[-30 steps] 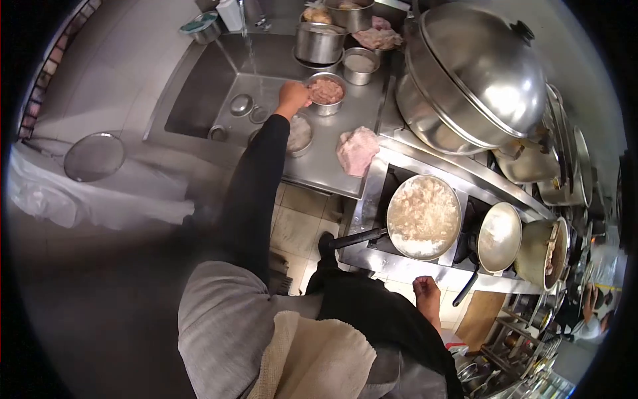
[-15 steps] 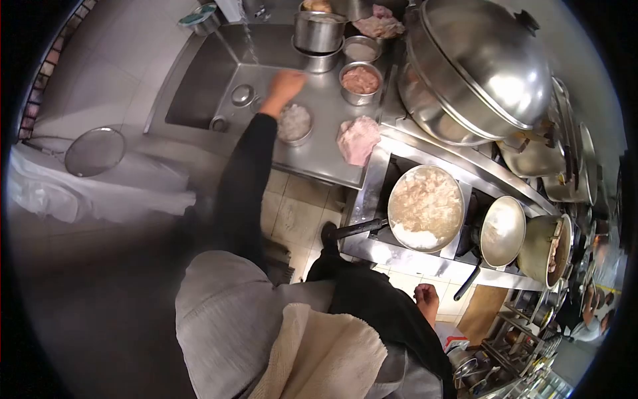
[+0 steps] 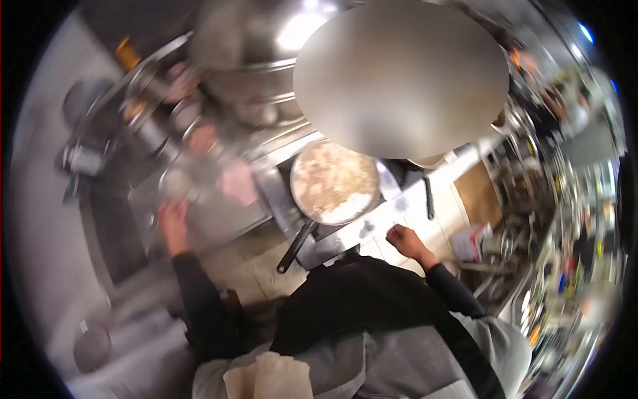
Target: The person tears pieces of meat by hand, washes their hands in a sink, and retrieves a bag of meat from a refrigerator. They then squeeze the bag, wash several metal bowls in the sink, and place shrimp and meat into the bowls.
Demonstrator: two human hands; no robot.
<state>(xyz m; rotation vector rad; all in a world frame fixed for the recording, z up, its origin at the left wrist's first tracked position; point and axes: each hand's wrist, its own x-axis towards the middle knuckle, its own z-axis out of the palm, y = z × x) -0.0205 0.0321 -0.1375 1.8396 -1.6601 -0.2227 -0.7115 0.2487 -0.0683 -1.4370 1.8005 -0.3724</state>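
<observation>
My left hand (image 3: 174, 225) reaches over the steel counter with its fingers stretched out, blurred by motion. Its fingertips are right at the near rim of a small metal bowl (image 3: 178, 183) with white contents. Right of this bowl lies a pale pink piece of raw meat (image 3: 238, 183), and behind it stands a bowl of pink meat (image 3: 201, 137). My right hand (image 3: 405, 241) hangs in front of the stove edge with curled fingers, nothing showing in it. Between the hands, a frying pan (image 3: 335, 181) full of pale, chunky food sits on the stove, its black handle pointing toward me.
A sink (image 3: 116, 229) is at the left. Metal pots (image 3: 149, 133) stand blurred at the back left, and a large steel pot (image 3: 232, 40) behind the stove. A grey blurred oval hides the upper middle. Another pan's handle (image 3: 429, 198) juts forward. Shelves and a person (image 3: 573, 116) are farther right.
My view has swung to the right, shifting the counter and stove leftward. My left hand's fingers have stretched out from a closed shape. My right hand is up nearer the stove edge, still curled.
</observation>
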